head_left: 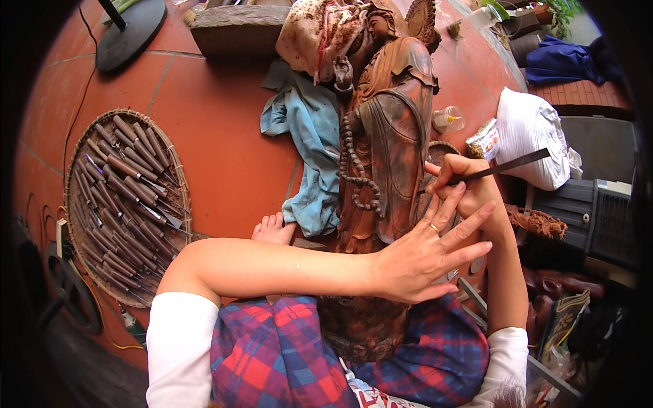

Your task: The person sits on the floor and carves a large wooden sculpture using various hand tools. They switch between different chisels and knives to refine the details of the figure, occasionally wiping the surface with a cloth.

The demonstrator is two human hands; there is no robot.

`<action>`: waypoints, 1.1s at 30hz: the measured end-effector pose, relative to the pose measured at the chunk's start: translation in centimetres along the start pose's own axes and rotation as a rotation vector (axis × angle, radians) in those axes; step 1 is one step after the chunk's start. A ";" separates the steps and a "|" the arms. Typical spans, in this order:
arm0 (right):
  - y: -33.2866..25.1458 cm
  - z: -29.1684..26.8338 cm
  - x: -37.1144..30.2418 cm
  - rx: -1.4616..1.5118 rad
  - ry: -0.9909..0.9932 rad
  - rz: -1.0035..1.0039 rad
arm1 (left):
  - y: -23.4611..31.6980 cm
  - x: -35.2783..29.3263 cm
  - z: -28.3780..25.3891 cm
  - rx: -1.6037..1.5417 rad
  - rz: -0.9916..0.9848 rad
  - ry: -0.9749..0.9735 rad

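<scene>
A carved reddish-brown wooden statue (391, 146) of a robed figure with a bead string (349, 153) lies lengthwise before me, its base between my legs. My right hand (473, 187) is closed around a slim dark carving tool (513, 165), beside the statue's right edge. One end of the tool sticks out to the right; its working tip is largely hidden by my fingers. Across the statue reaches my left arm. My left hand (432, 255), wearing a ring, has its fingers spread, and the fingertips meet my right hand near the tool.
A round woven tray (129, 297) at left holds many wood-handled chisels. Blue cloth (313, 156) lies along the statue's left side, and a stained pale cloth (306, 37) by its head. A small jar (449, 119), white sack (530, 136) and grey case (568, 207) stand at right.
</scene>
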State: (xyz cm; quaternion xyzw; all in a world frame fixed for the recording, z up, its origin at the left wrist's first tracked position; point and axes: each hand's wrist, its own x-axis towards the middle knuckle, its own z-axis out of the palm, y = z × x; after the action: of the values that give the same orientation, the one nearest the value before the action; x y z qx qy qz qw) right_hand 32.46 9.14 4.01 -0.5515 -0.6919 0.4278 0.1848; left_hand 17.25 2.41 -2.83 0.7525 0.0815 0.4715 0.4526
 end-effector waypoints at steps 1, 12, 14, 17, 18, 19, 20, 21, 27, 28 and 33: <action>0.0 -0.1 0.3 0.066 0.044 0.051 | -0.8 0.6 -0.2 0.012 0.006 0.009; 1.5 -0.3 -0.4 0.155 0.057 -0.062 | -0.6 0.8 0.3 0.080 -0.009 -0.068; 1.1 0.0 -1.2 0.038 -0.042 -0.088 | 0.6 -0.3 0.5 0.068 -0.019 -0.081; 1.7 -0.1 -0.5 0.153 0.025 -0.070 | -0.6 0.3 0.5 0.098 -0.026 -0.099; 1.9 0.0 -0.2 0.222 0.082 -0.045 | -1.1 0.7 0.2 0.123 -0.022 -0.106; 2.0 -0.2 -0.1 0.248 0.101 -0.016 | -1.3 1.0 0.1 0.149 -0.022 -0.109; 1.6 -0.2 -0.2 0.213 0.055 -0.069 | -0.8 1.0 -0.1 0.136 -0.026 -0.116; 1.4 -0.3 -0.7 0.173 -0.003 -0.074 | 0.0 0.6 0.2 0.104 -0.022 -0.107; 2.4 -0.1 -0.7 0.280 0.141 -0.024 | -0.8 1.4 -0.1 0.227 -0.012 -0.124; 2.9 -0.3 -1.0 0.332 0.142 -0.046 | -0.1 1.6 -0.4 0.213 -0.030 -0.144; 1.3 -3.5 -3.6 0.388 0.170 0.061 | 1.9 -2.4 0.6 0.034 0.183 -0.382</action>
State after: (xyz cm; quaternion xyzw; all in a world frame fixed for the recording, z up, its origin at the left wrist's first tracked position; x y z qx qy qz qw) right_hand 36.97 7.23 5.77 -0.5605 -0.5615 0.5102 0.3321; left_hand 15.85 -0.34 -3.02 0.8399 -0.0666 0.3579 0.4025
